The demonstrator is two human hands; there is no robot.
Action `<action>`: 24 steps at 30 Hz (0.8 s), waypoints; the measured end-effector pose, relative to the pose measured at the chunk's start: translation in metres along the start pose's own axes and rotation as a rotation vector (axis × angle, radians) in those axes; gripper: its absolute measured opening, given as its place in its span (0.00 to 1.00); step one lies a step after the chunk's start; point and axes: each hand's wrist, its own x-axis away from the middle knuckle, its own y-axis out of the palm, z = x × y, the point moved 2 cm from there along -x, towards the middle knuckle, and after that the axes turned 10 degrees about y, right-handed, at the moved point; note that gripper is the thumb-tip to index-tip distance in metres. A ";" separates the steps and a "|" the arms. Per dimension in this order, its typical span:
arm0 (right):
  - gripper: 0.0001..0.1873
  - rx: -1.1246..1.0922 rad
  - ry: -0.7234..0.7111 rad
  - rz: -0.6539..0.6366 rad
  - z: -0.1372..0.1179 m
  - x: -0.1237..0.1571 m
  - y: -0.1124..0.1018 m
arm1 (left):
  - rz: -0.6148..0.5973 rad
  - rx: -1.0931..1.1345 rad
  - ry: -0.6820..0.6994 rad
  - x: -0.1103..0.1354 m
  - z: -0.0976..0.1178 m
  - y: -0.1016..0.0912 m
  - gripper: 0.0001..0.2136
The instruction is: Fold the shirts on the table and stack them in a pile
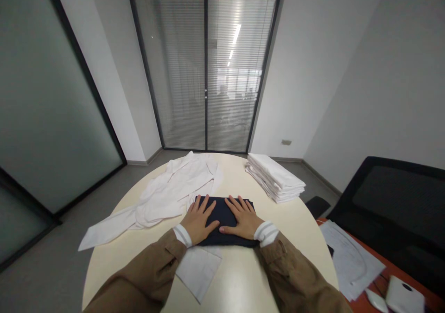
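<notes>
From the head view, we looked down on our left hand [199, 220] and right hand [243, 218], both open and flat, palms down and fingers spread, pressing on a folded dark navy garment [222, 211]. The garment lay under and between the hands, and the two thumbs nearly met over it. It rested on a round cream tabletop [239, 280], towards the edge nearest us. Just beside the left hand lay a crumpled white shirt [174, 188], its long sleeve trailing to the tabletop's edge. Beyond the right hand stood a neat stack of folded white garments [274, 178], well apart from the hands. A white rectangular piece [198, 273], paper or cloth we could not tell, lay below the navy garment, near the left wrist. To the right, papers [351, 257] lay on an orange desk [382, 276] beside a black mesh chair [392, 201].
</notes>
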 end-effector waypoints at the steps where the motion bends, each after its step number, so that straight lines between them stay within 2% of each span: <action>1: 0.58 0.005 0.025 -0.007 0.004 -0.001 -0.001 | 0.008 -0.002 -0.018 0.000 -0.001 0.000 0.32; 5: 0.60 -0.012 0.085 -0.008 0.016 -0.003 -0.001 | 0.064 -0.035 -0.146 -0.001 -0.010 0.001 0.33; 8: 0.48 -0.052 0.139 0.101 0.026 -0.008 0.000 | 0.115 -0.043 -0.233 -0.003 -0.019 0.000 0.35; 12: 0.34 -0.102 0.198 0.263 0.045 -0.018 0.001 | 0.217 -0.004 -0.279 -0.006 -0.030 -0.004 0.35; 19: 0.25 -0.397 -0.004 0.342 0.070 -0.034 0.004 | 0.388 0.085 -0.311 -0.010 -0.047 -0.002 0.27; 24: 0.23 -0.563 -0.020 0.350 0.072 -0.034 -0.003 | 0.508 0.339 -0.323 -0.013 -0.053 -0.001 0.26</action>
